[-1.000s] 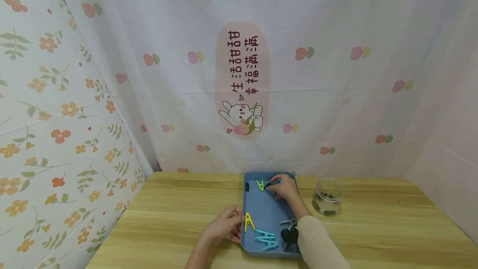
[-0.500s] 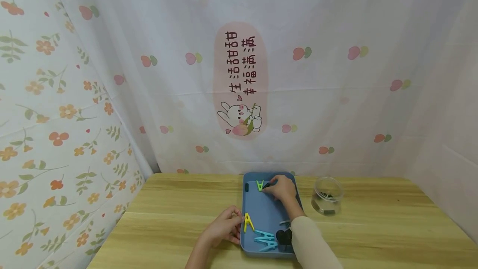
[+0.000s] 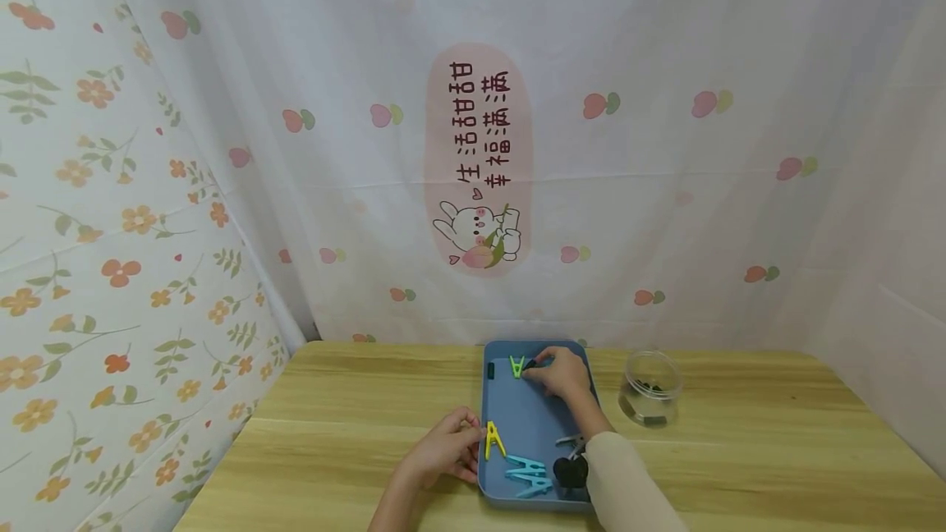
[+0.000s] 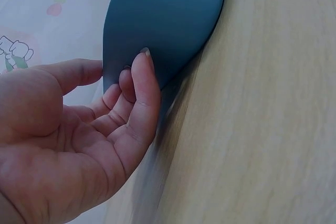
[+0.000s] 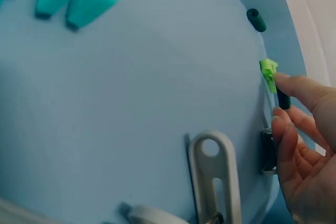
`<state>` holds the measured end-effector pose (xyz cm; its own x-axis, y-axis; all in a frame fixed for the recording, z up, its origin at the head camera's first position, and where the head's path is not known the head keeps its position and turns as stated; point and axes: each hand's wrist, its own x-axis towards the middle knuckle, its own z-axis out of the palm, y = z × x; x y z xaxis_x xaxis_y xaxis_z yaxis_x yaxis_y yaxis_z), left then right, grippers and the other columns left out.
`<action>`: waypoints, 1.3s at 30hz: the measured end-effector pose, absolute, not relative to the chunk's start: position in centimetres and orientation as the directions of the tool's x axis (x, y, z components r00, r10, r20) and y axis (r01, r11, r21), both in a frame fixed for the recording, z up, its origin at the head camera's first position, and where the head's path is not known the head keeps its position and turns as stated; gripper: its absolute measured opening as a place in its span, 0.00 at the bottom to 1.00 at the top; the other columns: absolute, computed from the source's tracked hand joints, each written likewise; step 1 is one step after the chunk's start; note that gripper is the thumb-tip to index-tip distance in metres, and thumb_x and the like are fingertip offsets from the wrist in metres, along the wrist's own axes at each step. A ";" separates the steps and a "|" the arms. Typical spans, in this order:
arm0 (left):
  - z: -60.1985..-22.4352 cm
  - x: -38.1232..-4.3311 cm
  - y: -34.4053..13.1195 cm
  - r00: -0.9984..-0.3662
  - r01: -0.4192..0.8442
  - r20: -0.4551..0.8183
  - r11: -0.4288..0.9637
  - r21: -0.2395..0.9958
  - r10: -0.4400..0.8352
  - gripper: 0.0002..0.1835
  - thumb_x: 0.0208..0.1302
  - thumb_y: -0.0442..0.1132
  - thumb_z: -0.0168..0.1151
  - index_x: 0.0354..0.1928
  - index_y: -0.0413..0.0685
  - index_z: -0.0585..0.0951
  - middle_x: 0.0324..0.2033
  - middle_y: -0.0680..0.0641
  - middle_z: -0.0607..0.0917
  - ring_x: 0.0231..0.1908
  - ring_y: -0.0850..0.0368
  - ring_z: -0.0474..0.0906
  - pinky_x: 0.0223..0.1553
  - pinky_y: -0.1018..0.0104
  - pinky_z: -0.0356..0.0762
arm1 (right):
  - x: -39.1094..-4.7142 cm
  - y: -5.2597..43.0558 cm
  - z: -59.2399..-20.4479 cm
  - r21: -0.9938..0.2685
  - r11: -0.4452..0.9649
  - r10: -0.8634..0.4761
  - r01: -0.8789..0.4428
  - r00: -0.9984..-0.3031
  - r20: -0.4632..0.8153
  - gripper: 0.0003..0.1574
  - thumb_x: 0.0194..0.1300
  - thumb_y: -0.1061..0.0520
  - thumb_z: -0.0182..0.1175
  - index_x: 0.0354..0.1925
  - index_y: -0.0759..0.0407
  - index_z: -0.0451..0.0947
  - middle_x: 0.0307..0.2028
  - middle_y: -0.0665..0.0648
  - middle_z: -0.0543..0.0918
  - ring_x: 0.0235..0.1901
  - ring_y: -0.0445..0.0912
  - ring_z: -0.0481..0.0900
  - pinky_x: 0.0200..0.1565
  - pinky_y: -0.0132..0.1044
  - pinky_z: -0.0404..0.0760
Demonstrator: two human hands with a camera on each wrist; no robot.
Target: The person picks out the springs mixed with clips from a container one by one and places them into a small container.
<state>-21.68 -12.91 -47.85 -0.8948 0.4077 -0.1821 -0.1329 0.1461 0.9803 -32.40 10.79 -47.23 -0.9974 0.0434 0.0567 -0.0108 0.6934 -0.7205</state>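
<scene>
My right hand [image 3: 562, 372] pinches a small ribbed dark green cylinder [image 5: 283, 98] between thumb and fingers near the far end of the blue tray [image 3: 517, 413]. Right beside it stands a light green clothespin [image 3: 516, 367], close to my thumb tip. Another dark green cylinder [image 5: 256, 20] lies at the far left inside the tray. My left hand [image 3: 443, 446] holds the tray's left side, thumb at the rim and curled fingers against the outer wall. Near that thumb, inside the tray, is a yellow clothespin [image 3: 493, 439].
Light blue clothespins [image 3: 528, 474], a grey clothespin [image 5: 214, 171] and a black rounded object [image 3: 571, 471] lie in the tray's near part. Another small black object [image 5: 269, 150] sits by the far wall. A clear round tub [image 3: 650, 388] with dark pieces stands right of the tray.
My right hand has shifted slightly, bringing the dark cylinder close against the light green clothespin, which now stands straighter. The left hand stays at the tray's side.
</scene>
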 end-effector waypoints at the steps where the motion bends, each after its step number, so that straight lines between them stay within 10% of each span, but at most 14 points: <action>1: -47.9 -21.7 -12.9 -0.895 -0.133 -0.182 0.147 0.980 0.408 0.05 0.79 0.38 0.53 0.44 0.45 0.70 0.29 0.47 0.77 0.25 0.56 0.77 0.26 0.69 0.83 | -32.4 10.8 -47.2 -0.731 0.683 0.034 -0.016 -0.998 0.054 0.24 0.61 0.51 0.77 0.49 0.64 0.85 0.24 0.56 0.85 0.18 0.45 0.82 0.24 0.38 0.80; 39: -47.7 -21.5 -12.8 -0.894 -0.122 -0.176 0.153 0.981 0.413 0.05 0.80 0.38 0.52 0.44 0.45 0.69 0.29 0.47 0.77 0.25 0.56 0.77 0.26 0.69 0.82 | -31.1 11.9 -45.1 -0.859 0.504 -0.088 -0.085 -0.995 0.047 0.22 0.63 0.58 0.75 0.51 0.69 0.83 0.24 0.65 0.85 0.19 0.50 0.82 0.25 0.41 0.84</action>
<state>-21.53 -12.81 -47.71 -0.8936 0.4129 -0.1759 -0.1223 0.1531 0.9806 -31.07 11.87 -45.10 -0.9950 -0.0881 0.0470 -0.0852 0.5042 -0.8594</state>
